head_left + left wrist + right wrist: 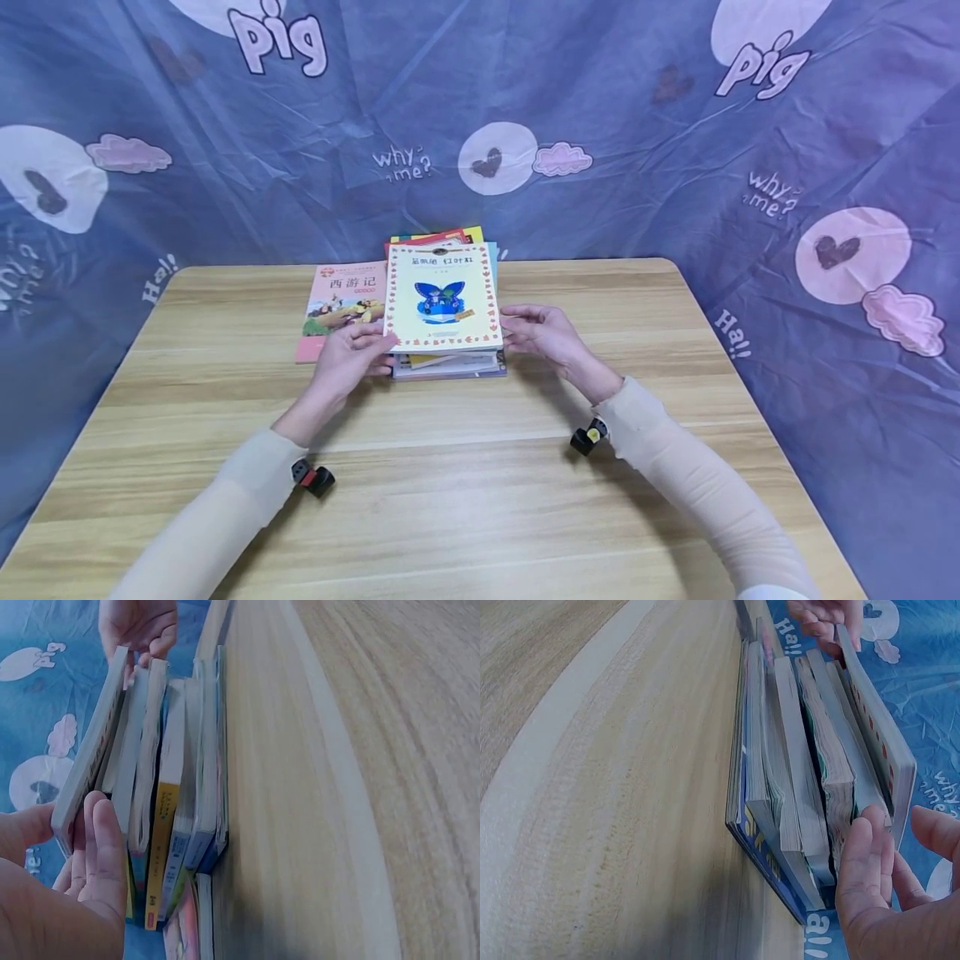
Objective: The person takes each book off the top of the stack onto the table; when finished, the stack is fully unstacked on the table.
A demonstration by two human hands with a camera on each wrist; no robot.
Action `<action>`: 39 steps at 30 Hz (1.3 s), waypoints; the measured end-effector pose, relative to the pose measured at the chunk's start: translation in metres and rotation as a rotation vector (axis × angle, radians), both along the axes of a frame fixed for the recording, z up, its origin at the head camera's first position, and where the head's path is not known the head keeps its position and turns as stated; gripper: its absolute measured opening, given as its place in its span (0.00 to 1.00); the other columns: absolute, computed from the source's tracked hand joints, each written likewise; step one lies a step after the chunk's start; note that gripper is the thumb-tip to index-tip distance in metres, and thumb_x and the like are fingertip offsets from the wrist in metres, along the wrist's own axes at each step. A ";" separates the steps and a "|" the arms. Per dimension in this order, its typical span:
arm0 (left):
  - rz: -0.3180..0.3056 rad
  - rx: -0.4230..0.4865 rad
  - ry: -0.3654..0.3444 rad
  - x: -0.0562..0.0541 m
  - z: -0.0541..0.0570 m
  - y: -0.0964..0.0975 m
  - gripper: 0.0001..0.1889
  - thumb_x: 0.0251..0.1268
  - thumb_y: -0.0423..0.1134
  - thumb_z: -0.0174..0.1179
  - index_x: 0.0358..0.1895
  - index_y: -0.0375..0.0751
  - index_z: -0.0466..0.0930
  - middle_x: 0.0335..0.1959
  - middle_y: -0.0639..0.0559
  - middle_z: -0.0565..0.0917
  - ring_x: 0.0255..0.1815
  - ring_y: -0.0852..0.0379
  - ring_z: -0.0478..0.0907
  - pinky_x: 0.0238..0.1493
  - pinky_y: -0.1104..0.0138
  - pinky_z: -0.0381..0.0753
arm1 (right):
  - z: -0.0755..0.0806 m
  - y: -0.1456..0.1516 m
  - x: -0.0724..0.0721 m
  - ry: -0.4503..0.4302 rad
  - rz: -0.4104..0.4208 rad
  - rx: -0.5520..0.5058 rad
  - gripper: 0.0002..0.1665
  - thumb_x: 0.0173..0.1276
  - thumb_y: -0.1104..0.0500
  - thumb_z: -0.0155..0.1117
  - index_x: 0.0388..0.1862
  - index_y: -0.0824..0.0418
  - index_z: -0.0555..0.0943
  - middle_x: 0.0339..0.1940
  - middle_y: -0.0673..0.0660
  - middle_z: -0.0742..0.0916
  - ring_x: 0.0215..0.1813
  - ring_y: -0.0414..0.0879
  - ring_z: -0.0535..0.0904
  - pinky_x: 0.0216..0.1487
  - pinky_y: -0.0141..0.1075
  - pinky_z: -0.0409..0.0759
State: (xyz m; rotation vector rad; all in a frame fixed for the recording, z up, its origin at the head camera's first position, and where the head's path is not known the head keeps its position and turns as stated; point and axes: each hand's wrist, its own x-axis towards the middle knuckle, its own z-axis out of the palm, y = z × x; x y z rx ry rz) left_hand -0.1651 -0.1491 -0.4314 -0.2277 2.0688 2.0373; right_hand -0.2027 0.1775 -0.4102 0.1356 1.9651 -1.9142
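A cream picture book (442, 292) with a blue winged boat and a red-leaf border lies tilted on top of a stack of books (169, 750). In the head view my left hand (348, 358) pinches its near left corner, thumb on the cover and fingers beneath. My right hand (547, 337) is at the book's right edge. In the right wrist view the right fingers (866, 862) reach along the underside, while the thumb stands slightly apart from the cover. Beneath that book a gap separates it from the stack at the near end.
A pink book (337, 300) with a colourful cover lies left of the stack, partly under it. Red and yellow books (472, 234) stick out behind. The wooden table (465, 500) ends at a blue printed cloth (420, 100) at the back and sides.
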 end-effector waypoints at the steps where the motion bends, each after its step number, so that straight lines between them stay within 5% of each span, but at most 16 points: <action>1: 0.008 0.025 0.001 0.000 0.000 -0.001 0.21 0.74 0.37 0.67 0.63 0.30 0.76 0.33 0.65 0.91 0.33 0.62 0.91 0.40 0.68 0.95 | 0.000 0.000 0.000 0.001 -0.001 0.005 0.29 0.76 0.66 0.66 0.73 0.71 0.73 0.38 0.48 0.90 0.36 0.41 0.88 0.51 0.34 0.94; 10: 0.066 0.216 -0.016 0.004 0.005 -0.015 0.18 0.78 0.32 0.60 0.66 0.35 0.72 0.35 0.62 0.91 0.35 0.63 0.92 0.48 0.67 0.94 | -0.004 0.001 -0.003 0.006 -0.010 0.061 0.29 0.73 0.68 0.68 0.71 0.70 0.76 0.40 0.51 0.90 0.39 0.46 0.90 0.54 0.40 0.94; 20: 0.110 0.318 -0.003 0.016 0.008 -0.031 0.18 0.80 0.33 0.58 0.67 0.40 0.71 0.40 0.59 0.90 0.37 0.62 0.91 0.51 0.67 0.94 | -0.004 -0.005 -0.008 0.019 -0.025 0.119 0.28 0.72 0.64 0.70 0.70 0.67 0.78 0.60 0.67 0.86 0.39 0.42 0.89 0.64 0.48 0.90; 29: 0.118 0.450 0.101 0.027 0.009 -0.051 0.08 0.79 0.33 0.60 0.53 0.48 0.81 0.40 0.56 0.92 0.35 0.60 0.92 0.47 0.66 0.94 | -0.005 -0.006 -0.009 0.024 -0.027 0.098 0.27 0.73 0.66 0.69 0.69 0.69 0.78 0.50 0.57 0.89 0.36 0.41 0.88 0.63 0.49 0.90; 39: 0.124 0.547 0.177 0.038 0.015 -0.082 0.10 0.79 0.28 0.57 0.53 0.44 0.84 0.41 0.50 0.94 0.33 0.57 0.93 0.43 0.65 0.95 | -0.006 -0.005 -0.009 0.037 -0.021 0.071 0.28 0.73 0.67 0.69 0.70 0.71 0.77 0.46 0.55 0.91 0.35 0.40 0.88 0.60 0.47 0.92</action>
